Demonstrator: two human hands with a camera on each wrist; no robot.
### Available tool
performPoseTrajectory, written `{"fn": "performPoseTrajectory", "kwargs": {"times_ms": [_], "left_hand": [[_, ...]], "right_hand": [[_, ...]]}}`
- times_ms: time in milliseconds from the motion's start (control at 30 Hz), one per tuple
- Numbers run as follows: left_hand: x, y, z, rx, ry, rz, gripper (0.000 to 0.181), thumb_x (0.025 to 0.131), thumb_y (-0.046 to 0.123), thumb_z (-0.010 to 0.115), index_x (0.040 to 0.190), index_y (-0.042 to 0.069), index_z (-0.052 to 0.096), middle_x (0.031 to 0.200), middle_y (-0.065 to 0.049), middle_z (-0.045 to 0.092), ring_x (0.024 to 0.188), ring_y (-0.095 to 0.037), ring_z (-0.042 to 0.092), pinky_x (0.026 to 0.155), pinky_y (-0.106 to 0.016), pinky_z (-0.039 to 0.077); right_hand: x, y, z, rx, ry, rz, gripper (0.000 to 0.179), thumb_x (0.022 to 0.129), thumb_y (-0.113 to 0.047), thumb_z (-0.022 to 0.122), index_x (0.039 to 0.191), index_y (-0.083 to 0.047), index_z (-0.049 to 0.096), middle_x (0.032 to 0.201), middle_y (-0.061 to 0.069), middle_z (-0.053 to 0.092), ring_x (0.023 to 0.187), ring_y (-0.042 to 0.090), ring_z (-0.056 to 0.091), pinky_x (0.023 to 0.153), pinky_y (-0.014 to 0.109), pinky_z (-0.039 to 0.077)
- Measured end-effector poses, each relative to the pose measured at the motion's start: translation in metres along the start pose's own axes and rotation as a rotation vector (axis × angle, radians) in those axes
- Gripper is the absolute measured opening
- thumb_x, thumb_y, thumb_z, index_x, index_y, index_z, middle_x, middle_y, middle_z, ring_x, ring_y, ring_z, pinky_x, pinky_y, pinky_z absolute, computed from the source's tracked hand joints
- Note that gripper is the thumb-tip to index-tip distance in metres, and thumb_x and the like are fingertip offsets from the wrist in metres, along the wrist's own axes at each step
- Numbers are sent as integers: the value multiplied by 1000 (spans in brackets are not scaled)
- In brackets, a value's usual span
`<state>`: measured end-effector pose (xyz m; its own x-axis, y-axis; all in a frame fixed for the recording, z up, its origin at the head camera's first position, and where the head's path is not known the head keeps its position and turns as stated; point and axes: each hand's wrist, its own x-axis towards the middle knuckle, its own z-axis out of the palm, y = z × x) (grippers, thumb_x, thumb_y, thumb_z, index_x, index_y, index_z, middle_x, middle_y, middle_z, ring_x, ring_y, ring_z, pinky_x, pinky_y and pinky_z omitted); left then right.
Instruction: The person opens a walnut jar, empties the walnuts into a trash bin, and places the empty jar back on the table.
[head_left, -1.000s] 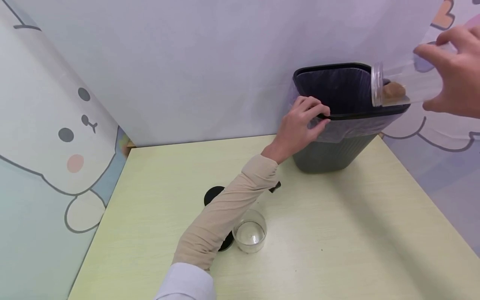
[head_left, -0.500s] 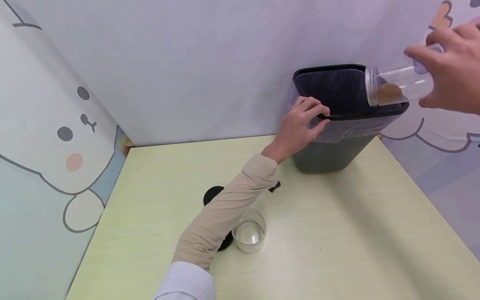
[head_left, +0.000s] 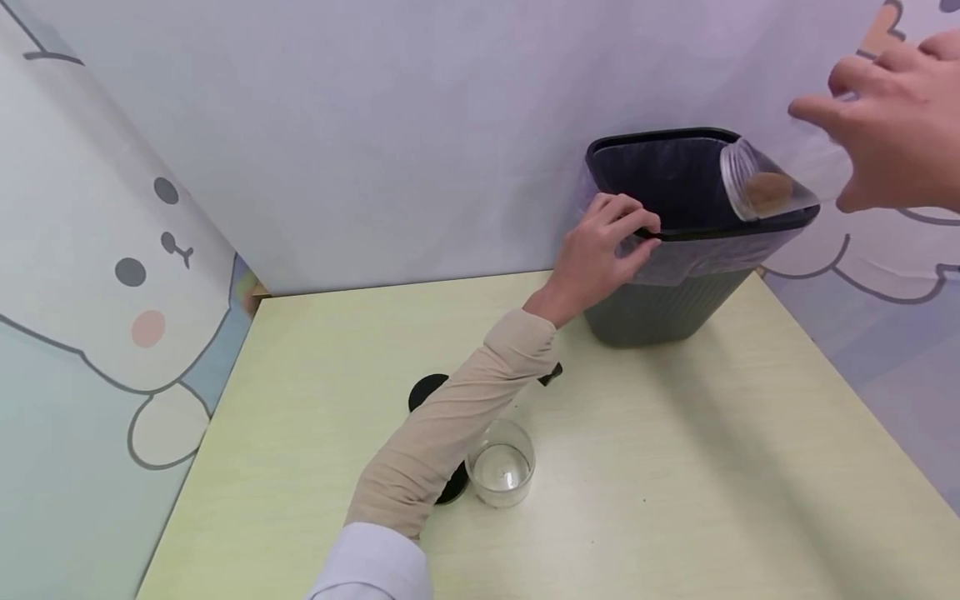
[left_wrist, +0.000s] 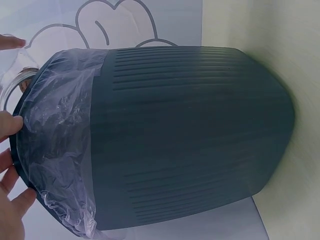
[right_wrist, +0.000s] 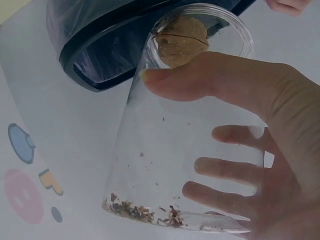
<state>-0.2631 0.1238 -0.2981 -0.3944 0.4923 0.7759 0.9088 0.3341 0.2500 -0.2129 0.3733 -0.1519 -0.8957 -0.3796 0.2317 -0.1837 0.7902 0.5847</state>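
Observation:
My right hand grips a clear jar around its side, thumb across the front and fingers behind. Its mouth tilts down over the opening of a dark bin, overlapping the right part of the rim. Inside, close to the mouth, lies a brown walnut with a seam. Small brown crumbs cling at the jar's base end. My left hand holds the bin's near rim, thumb and fingers on either side of it. A translucent liner is folded over that rim.
On the pale table stands a clear round container. A black disc and another black round piece are partly hidden by my left sleeve. A small black piece lies beside the forearm. Walls close in behind and at both sides.
My right hand has moved left, tipping the jar more steeply so its mouth dips further over the bin. The walnut is still inside near the mouth. My left hand keeps its place.

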Motion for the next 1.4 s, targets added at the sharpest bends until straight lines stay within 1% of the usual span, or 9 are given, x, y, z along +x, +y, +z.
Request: {"fn": "performPoseTrajectory", "kwargs": {"times_ms": [267, 400, 567, 700, 833, 1033, 1200, 1300, 1400], "left_hand": [[0, 0, 0, 8, -5, 0, 13, 90, 22, 65, 99, 13, 70, 104, 0, 59, 105, -15, 47, 72, -14, 42], [-1, 0, -1, 6, -6, -2, 13, 90, 22, 65, 99, 13, 70, 104, 0, 59, 105, -15, 46, 72, -14, 42], [-1, 0, -1, 9, -4, 2, 13, 90, 22, 65, 99, 13, 70, 104, 0, 59, 105, -16, 47, 73, -14, 42], [-1, 0, -1, 17, -2, 5, 13, 90, 21, 65, 99, 13, 70, 104, 0, 59, 106, -16, 47, 75, -14, 41], [-1, -1, -1, 21, 0, 4, 13, 90, 21, 65, 99, 13, 70, 105, 0, 60, 106, -16, 47, 75, -14, 41], [-1, -2, -1, 18, -1, -3, 12, 90, 21, 65, 98, 13, 71, 103, 1, 60, 105, -16, 47, 75, -14, 42], [0, -2, -1, 1, -1, -13, 11, 89, 20, 66, 96, 13, 71, 101, 1, 59, 104, -15, 47, 73, -14, 41], [0, -2, -1, -1, -2, -12, 11, 89, 20, 67, 96, 12, 71, 101, 1, 60, 104, -16, 48, 76, -14, 41], [1, -2, -2, -4, -3, -8, 11, 88, 19, 67, 96, 12, 71, 102, 1, 60, 104, -16, 48, 80, -14, 40]], "right_hand": [[1, 2, 1, 0, 13, 2, 110, 30, -10, 94, 124, 5, 38, 115, 36, 36, 103, 54, 36, 95, 64, 29], [1, 2, 2, 1, 31, 4, 111, 28, -10, 94, 124, 5, 38, 116, 36, 35, 104, 54, 36, 94, 64, 29], [0, 3, 5, -4, 67, -12, 114, 25, -11, 94, 123, 5, 38, 114, 36, 38, 101, 55, 40, 92, 65, 31], [-1, 2, 4, -17, 101, -34, 113, 25, -8, 92, 123, 6, 38, 111, 36, 40, 99, 55, 41, 90, 64, 33], [-1, -1, 0, -49, 120, -52, 110, 27, -2, 90, 123, 5, 37, 112, 37, 40, 103, 55, 40, 93, 63, 34], [0, -9, -3, -114, 143, -121, 104, 34, 2, 89, 124, 4, 37, 114, 38, 40, 104, 54, 38, 99, 59, 31], [5, -13, -4, -99, 207, -219, 99, 31, 2, 88, 118, 3, 42, 109, 36, 44, 101, 53, 40, 96, 58, 32], [8, -15, -2, -103, 248, -257, 94, 30, 4, 87, 115, 2, 46, 107, 35, 46, 99, 53, 41, 95, 58, 32], [11, -16, -1, -143, 251, -267, 89, 34, 5, 86, 114, 3, 48, 106, 35, 47, 97, 53, 42, 95, 57, 32]]}}
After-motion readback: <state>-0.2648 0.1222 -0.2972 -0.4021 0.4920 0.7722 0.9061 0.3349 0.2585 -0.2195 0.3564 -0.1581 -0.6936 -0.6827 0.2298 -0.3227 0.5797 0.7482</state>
